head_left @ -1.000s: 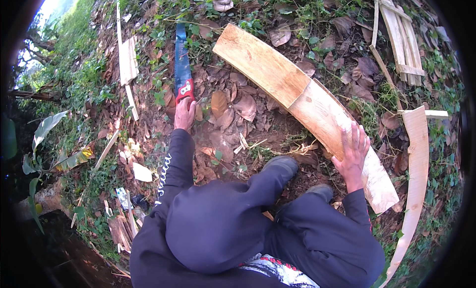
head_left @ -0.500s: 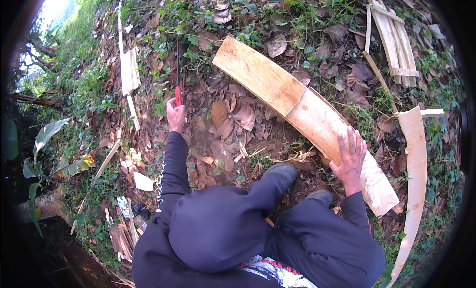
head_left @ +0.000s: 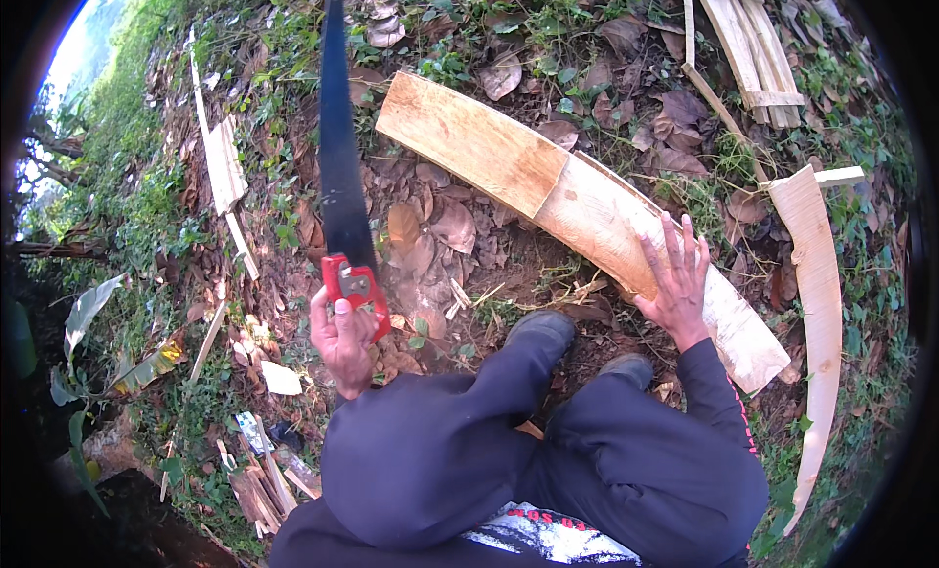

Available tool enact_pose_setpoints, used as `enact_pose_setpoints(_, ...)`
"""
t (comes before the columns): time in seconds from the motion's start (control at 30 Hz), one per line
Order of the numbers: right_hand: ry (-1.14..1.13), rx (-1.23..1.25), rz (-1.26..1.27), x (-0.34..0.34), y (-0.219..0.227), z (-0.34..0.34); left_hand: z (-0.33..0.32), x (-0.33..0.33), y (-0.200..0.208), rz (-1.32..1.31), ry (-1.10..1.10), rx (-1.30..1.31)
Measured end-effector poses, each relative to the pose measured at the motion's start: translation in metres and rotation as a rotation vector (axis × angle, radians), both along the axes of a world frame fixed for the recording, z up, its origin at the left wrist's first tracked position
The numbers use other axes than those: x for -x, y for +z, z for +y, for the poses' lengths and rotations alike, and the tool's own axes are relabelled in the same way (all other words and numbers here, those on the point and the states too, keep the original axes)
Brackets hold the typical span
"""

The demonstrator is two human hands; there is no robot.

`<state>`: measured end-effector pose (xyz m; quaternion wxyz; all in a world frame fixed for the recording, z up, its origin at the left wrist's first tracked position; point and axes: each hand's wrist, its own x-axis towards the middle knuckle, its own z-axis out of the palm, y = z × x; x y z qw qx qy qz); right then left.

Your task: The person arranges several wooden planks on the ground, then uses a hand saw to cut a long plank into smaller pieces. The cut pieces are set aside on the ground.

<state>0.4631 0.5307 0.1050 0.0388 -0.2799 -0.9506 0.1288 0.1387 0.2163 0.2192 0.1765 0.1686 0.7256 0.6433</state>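
My left hand (head_left: 344,345) is wrapped round the red handle of a hand saw (head_left: 339,157). Its dark blade points away from me, broad side showing, above the leaf litter and apart from the wood. My right hand (head_left: 675,279) lies spread on the near part of a long pale board (head_left: 602,216), fingers apart. A second, shorter wooden board (head_left: 474,142) rests on the far end of it, its cut end crossing the long one near the middle. Both slant from far left to near right in front of my shoes (head_left: 543,335).
A curved plank (head_left: 815,274) lies at the right. Behind it is a slatted wooden piece (head_left: 753,45). At the left are pale slats (head_left: 225,164) and a pile of wood scraps (head_left: 262,485). Dry leaves and green plants cover the ground.
My left hand has drawn the saw nearer to me and turned it, so its blade now shows broadside instead of edge-on. My right hand stays on the board; the view has shifted slightly.
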Motion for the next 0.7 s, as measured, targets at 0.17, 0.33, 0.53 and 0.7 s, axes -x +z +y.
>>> enact_pose_setpoints(0.17,-0.011,0.035,-0.057,-0.008,0.0,0.006,0.056,-0.039,-0.004,-0.263,-0.253,0.067)
enact_pose_setpoints(0.33,-0.026,0.019,-0.054,-0.016,0.003,0.01,0.096,-0.068,-0.018,-0.392,-0.383,0.19)
enact_pose_setpoints(0.53,-0.036,0.076,-0.067,-0.025,0.001,0.007,0.126,-0.088,-0.028,-0.291,-0.43,0.308)
enact_pose_setpoints(0.7,-0.051,0.08,-0.084,-0.028,0.0,0.011,0.135,-0.092,-0.032,-0.222,-0.441,0.355)
